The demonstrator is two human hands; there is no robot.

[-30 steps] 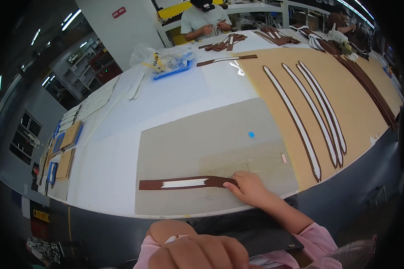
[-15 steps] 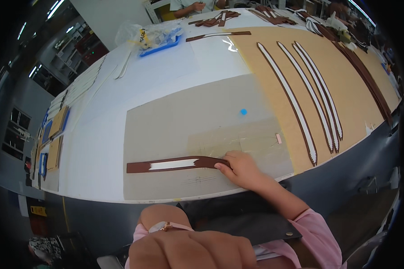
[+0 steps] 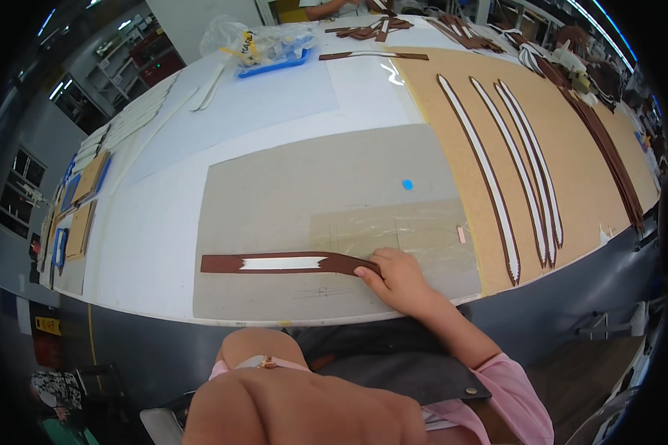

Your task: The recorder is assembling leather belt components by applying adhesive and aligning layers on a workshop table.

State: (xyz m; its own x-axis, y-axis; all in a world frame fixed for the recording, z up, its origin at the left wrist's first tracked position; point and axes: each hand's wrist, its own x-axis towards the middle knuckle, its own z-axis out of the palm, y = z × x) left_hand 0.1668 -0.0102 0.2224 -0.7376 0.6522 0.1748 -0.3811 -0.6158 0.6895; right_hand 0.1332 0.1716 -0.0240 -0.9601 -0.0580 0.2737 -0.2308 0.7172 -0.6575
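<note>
My right hand [image 3: 401, 278] pinches the right end of a brown leather-like strap [image 3: 219, 264] with a white middle panel. The strap lies nearly level across a grey mat [image 3: 274, 193] near the table's front edge, its right end slightly bent. Very close and large at the lower edge is my left hand [image 3: 312, 408], away from the table, with a watch [image 3: 267, 363] on its wrist. Its fingertips are out of sight, so its grip is hidden. A clear patch with fine lines [image 3: 378, 226] and a small pink tab [image 3: 461, 234] lie on the mat.
Several long brown-edged white strips [image 3: 482, 170] lie on the tan board [image 3: 586, 178] at right. A blue tray [image 3: 274, 65] with plastic bags stands at the back left. Brown pieces [image 3: 371, 30] are heaped at the far edge, where another person's arm [image 3: 326, 10] shows.
The view has shifted slightly. My left hand appears larger and lower in the picture, its wrist lower too. My right hand keeps hold of the strap, which lies nearly as before.
</note>
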